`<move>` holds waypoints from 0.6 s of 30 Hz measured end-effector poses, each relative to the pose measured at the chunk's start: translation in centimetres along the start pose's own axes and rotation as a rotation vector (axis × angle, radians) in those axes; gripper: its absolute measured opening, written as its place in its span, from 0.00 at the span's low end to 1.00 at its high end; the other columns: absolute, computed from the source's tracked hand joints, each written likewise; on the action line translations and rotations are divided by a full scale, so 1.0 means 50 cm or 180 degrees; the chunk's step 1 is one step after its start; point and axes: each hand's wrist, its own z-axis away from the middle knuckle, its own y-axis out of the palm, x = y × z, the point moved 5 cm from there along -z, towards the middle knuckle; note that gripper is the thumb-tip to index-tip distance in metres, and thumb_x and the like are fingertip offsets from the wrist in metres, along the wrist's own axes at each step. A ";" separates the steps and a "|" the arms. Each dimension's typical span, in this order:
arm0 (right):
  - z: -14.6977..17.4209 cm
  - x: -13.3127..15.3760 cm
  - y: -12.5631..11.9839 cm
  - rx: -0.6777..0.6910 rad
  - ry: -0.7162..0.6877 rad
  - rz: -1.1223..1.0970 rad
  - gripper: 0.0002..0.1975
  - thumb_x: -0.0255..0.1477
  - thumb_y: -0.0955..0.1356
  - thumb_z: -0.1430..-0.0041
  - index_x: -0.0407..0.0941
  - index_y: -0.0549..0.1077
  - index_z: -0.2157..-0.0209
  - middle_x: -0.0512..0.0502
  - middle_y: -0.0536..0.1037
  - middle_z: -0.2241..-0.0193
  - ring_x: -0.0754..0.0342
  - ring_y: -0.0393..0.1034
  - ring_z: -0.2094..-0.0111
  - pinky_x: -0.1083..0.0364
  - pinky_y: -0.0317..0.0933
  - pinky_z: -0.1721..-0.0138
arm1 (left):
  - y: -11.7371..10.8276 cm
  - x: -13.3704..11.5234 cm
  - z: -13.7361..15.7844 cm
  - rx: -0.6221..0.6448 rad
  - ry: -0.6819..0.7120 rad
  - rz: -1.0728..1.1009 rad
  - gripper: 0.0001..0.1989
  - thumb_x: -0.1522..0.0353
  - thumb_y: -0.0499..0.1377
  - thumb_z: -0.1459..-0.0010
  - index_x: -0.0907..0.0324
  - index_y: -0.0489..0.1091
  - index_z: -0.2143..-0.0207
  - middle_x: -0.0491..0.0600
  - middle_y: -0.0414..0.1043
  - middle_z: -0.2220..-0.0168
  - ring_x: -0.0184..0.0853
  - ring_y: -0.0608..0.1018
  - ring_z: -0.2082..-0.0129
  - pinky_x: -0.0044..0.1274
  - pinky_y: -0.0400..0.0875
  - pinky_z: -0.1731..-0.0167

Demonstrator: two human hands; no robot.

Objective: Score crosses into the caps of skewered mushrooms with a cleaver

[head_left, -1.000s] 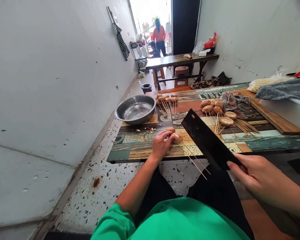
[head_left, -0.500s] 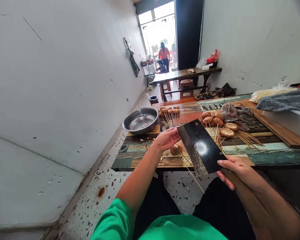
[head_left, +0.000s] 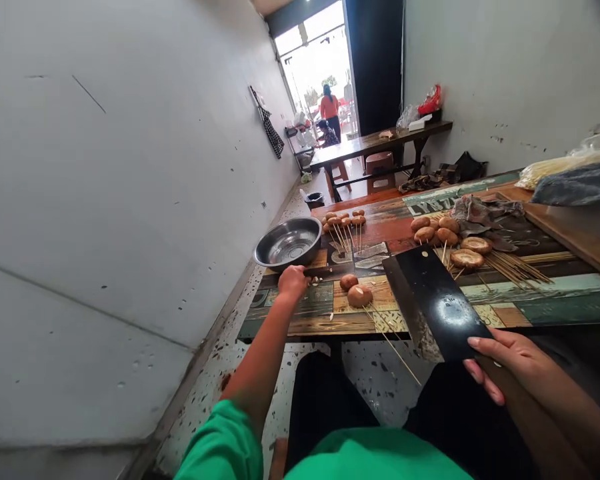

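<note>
My left hand [head_left: 293,283] reaches to the table's left side, just below the steel bowl [head_left: 289,243], beside small pale and brown scraps [head_left: 316,280]. Its fingers are curled; what they hold, if anything, is hidden. In my right hand [head_left: 505,360] is a cleaver [head_left: 437,307] with a wide dark blade, tilted over the table's front edge. The thumb lies on top, the fingers underneath. Between the hands lie a skewered mushroom [head_left: 361,297] with a pale bit on its cap and a smaller mushroom [head_left: 349,282]. The mushroom's sticks jut past the table edge.
Skewered mushrooms [head_left: 333,221] lie behind the bowl; more mushrooms [head_left: 435,230] sit at right by bare bamboo skewers [head_left: 517,268] and a crumpled cloth [head_left: 485,213]. A wooden board [head_left: 563,227] is at far right. A second table [head_left: 375,141] and two people are farther back.
My left hand has left the cleaver's blade and moved left to the table by the bowl. The cleaver, in my right hand, appears lower and farther right. The smaller mushroom is now uncovered.
</note>
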 end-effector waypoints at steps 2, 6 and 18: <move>-0.005 0.005 0.007 -0.0025 0.0038 0.0094 0.21 0.49 0.68 0.49 0.46 0.64 0.79 0.47 0.75 0.82 0.55 0.65 0.88 0.55 0.59 0.80 | 0.010 -0.006 0.005 -0.0004 0.0171 -0.0058 0.07 0.73 0.63 0.51 0.60 0.77 0.66 0.54 0.75 0.67 0.40 0.77 0.63 0.28 0.69 0.59; -0.038 0.024 0.033 0.0061 0.0065 0.0227 0.19 0.47 0.68 0.50 0.46 0.63 0.79 0.49 0.75 0.83 0.57 0.64 0.88 0.56 0.59 0.80 | 0.074 -0.088 0.056 0.0097 0.0753 0.0246 0.12 0.65 0.59 0.42 0.60 0.75 0.58 0.55 0.75 0.61 0.39 0.77 0.60 0.28 0.68 0.56; -0.077 0.045 0.040 0.0285 0.0209 0.0377 0.17 0.39 0.66 0.46 0.43 0.66 0.81 0.49 0.74 0.84 0.60 0.63 0.87 0.59 0.54 0.81 | 0.153 -0.141 0.077 0.0833 0.0796 0.1547 0.13 0.72 0.62 0.45 0.61 0.74 0.56 0.53 0.77 0.58 0.35 0.78 0.59 0.27 0.70 0.53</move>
